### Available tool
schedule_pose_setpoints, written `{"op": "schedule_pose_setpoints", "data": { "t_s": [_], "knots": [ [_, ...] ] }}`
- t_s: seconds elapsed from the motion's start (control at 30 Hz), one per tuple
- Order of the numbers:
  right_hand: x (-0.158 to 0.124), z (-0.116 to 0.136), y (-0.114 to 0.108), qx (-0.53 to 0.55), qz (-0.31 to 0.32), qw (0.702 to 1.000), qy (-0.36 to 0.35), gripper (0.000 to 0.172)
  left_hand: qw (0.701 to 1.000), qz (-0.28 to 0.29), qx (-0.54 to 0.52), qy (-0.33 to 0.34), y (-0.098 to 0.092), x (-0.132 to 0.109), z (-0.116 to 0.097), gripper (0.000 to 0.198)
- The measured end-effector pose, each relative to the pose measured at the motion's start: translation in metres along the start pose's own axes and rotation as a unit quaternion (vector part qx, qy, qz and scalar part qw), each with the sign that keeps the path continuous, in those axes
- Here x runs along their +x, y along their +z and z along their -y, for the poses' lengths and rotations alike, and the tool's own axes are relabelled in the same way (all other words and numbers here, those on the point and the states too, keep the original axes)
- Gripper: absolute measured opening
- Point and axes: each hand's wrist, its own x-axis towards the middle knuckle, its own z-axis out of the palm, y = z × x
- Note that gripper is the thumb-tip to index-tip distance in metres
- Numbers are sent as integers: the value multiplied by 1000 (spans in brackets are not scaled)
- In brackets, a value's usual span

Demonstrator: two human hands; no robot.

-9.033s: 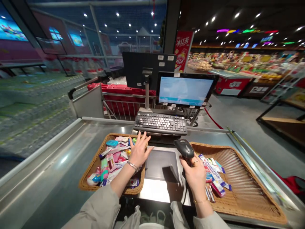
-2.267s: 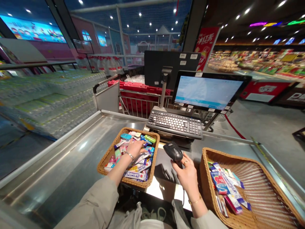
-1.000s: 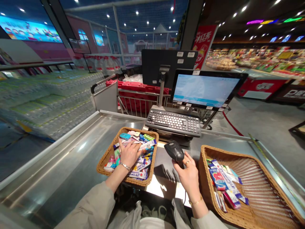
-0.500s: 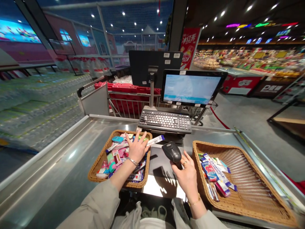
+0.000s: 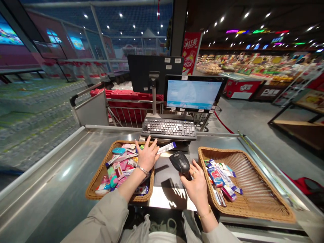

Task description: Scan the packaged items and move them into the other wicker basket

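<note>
Handheld barcode scanner [image 5: 179,162], black, is held in the right hand [image 5: 195,185] at lower centre of frame: fingers closed around its grip, nose angled up and to the left. Left hand [image 5: 148,156] is raised palm-down over the right side of a wicker basket [image 5: 99,174], fingers spread. A slim white-and-blue packet [image 5: 166,147] sits just beside the left fingertips, beyond the basket rim; whether the hand is pinching it cannot be determined from this view. Left basket is heaped with small packaged toiletries [image 5: 121,165], mixed colours, contents too small to identify individually. A second wicker basket [image 5: 253,213] lies right of the scanner, with a smaller pile of toothpaste boxes [image 5: 215,177] toward its left end. Both baskets rest on a stainless-steel checkout counter [image 5: 55,179]. Directly ahead stand a keyboard [image 5: 168,129] and a lit monitor [image 5: 193,94]. Beyond them is a shopping cart [image 5: 134,108] with red trim; shrink-wrapped bottled water [image 5: 37,111] is stacked at upper left.
</note>
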Motion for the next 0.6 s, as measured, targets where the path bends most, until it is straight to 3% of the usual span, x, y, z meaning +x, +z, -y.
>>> {"op": "schedule_pose_setpoints", "data": {
  "t_s": [0.6],
  "knots": [
    [2, 3, -5, -19, 0, 1000, 6, 28, 1000, 2, -20, 5, 0, 8, -6, 24]
  ]
}}
